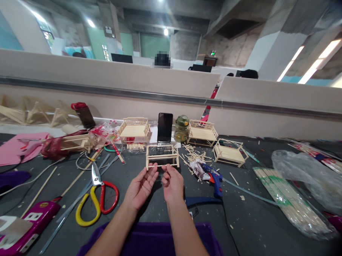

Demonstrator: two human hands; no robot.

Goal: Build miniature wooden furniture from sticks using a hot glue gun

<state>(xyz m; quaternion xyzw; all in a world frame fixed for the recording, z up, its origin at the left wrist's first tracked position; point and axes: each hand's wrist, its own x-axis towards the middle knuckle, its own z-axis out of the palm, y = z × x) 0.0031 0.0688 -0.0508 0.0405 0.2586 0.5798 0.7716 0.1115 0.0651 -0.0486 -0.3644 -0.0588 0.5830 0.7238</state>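
A small frame of thin wooden sticks [162,156], shaped like miniature furniture, stands upright at the middle of the table. Along its near lower edge runs a wooden stick [160,166]. My left hand [141,185] is palm up at the left part of this edge, thumb and fingertips closed on the stick. My right hand [173,184] pinches the stick further right, its other fingers curled in. Whether the stick is fixed to the frame cannot be made out. Behind the frame, a phone [165,127] leans upright on a stand.
Scissors [97,194] lie left of my hands; a blue hot glue gun [214,179] lies right, beside cut sticks [195,154]. Further back are stick models [134,129], [202,132], [230,153] and a green-lidded jar [181,128]. A power strip [27,227] is front left.
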